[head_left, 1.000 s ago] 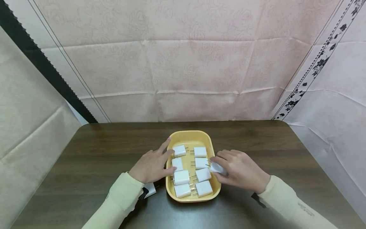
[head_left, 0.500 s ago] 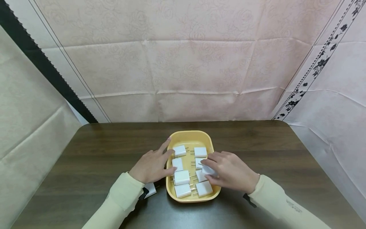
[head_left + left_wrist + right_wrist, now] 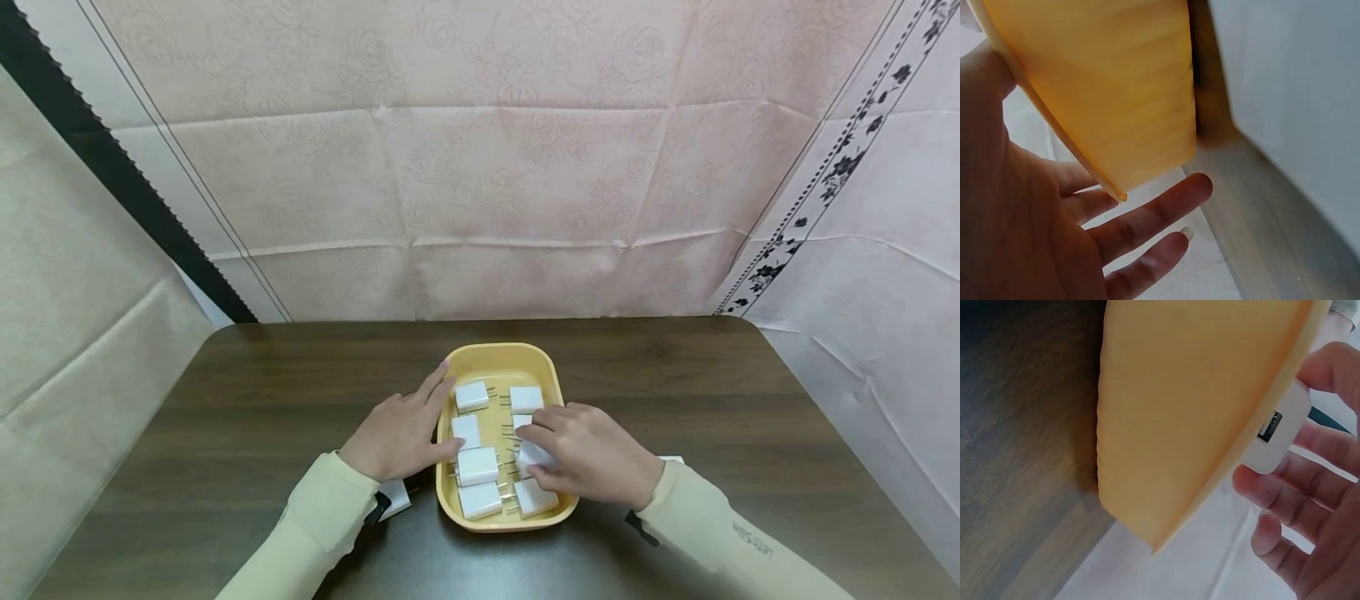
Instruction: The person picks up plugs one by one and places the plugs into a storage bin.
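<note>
A yellow tray (image 3: 510,357) stands near the table's front and holds several white USB plug chargers (image 3: 477,465) in two columns, their metal prongs facing inward. My left hand (image 3: 401,437) rests on the tray's left rim with spread fingers; in the left wrist view the rim (image 3: 1063,137) crosses in front of some fingertips. Over the right column, my right hand (image 3: 592,454) pinches a white charger (image 3: 534,454) between thumb and fingers. Its USB port shows in the right wrist view, where the charger (image 3: 1279,434) sits at the tray's rim. My right hand partly hides chargers beneath it.
One white charger (image 3: 395,497) lies on the brown wooden table (image 3: 300,375), partly under my left wrist. A white edge (image 3: 672,458) shows beside my right wrist. Patterned pale cloth (image 3: 517,192) hangs behind the table.
My right hand has carried the charger leftward from the tray's right rim, over the right column and lower into it. The left hand has stayed on the left rim.
</note>
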The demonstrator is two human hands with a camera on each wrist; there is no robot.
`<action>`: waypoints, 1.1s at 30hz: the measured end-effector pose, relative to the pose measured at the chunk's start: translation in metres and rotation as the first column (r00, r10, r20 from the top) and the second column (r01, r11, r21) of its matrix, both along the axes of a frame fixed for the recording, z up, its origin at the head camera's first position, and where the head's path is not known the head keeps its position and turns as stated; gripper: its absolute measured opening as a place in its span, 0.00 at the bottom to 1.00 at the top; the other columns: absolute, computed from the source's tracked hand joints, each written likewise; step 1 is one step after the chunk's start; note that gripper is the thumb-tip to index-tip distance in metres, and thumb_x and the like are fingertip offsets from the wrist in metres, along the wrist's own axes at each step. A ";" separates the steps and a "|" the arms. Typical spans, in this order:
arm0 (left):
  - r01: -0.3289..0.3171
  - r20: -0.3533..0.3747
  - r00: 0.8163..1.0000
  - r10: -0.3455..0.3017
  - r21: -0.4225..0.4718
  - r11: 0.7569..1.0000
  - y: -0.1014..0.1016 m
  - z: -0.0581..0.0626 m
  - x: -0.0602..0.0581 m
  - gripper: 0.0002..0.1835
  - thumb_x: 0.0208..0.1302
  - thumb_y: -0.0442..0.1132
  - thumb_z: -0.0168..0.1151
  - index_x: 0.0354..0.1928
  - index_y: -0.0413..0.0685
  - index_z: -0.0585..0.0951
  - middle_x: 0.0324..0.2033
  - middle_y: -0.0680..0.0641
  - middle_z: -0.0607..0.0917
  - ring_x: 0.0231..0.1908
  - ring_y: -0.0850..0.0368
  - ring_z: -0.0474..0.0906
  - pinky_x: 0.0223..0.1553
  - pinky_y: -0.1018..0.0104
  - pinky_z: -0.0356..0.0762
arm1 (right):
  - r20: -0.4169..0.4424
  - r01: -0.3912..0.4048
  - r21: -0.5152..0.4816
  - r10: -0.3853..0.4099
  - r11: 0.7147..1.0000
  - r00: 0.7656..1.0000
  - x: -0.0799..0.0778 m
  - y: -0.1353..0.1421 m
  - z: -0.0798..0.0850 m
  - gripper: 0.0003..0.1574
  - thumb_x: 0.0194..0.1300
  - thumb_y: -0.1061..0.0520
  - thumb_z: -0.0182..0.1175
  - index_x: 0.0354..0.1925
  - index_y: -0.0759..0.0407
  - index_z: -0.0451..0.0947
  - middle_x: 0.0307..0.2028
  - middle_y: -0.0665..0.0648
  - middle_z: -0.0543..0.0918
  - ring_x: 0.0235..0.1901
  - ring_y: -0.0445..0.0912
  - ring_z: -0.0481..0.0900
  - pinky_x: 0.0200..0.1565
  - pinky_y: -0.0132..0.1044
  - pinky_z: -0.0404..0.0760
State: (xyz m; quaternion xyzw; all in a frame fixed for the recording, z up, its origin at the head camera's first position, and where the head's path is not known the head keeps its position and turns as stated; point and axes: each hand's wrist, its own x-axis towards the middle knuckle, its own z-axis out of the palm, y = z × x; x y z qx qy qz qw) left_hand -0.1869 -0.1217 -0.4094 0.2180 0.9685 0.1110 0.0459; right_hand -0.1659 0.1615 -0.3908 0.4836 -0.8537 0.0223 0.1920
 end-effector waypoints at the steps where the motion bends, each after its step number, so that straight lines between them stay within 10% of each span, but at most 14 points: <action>1: -0.006 -0.003 1.000 0.006 -0.001 1.000 0.000 0.000 0.000 0.48 0.65 0.67 0.56 0.79 0.49 0.57 0.82 0.50 0.49 0.68 0.46 0.74 0.69 0.38 0.67 | 0.004 0.001 0.004 -0.001 1.000 1.000 0.000 0.000 0.000 0.22 0.57 0.44 0.72 0.46 0.55 0.87 0.39 0.52 0.88 0.37 0.43 0.85 0.43 0.38 0.87; 21: -0.078 0.039 0.996 0.077 0.020 0.997 0.002 -0.001 -0.001 0.54 0.61 0.69 0.59 0.82 0.53 0.48 0.80 0.46 0.54 0.70 0.45 0.71 0.70 0.38 0.65 | 0.023 0.013 0.042 -0.014 0.999 1.000 0.001 -0.003 -0.008 0.21 0.58 0.43 0.71 0.45 0.54 0.86 0.39 0.51 0.88 0.41 0.43 0.85 0.47 0.40 0.86; 33: -0.069 0.040 0.997 0.068 0.032 0.997 0.002 0.000 0.000 0.56 0.62 0.66 0.60 0.82 0.48 0.45 0.70 0.44 0.74 0.64 0.49 0.77 0.65 0.43 0.71 | 0.060 0.038 0.053 -0.041 0.998 0.997 -0.001 -0.003 -0.011 0.20 0.59 0.45 0.71 0.44 0.55 0.85 0.37 0.50 0.88 0.41 0.42 0.83 0.50 0.41 0.80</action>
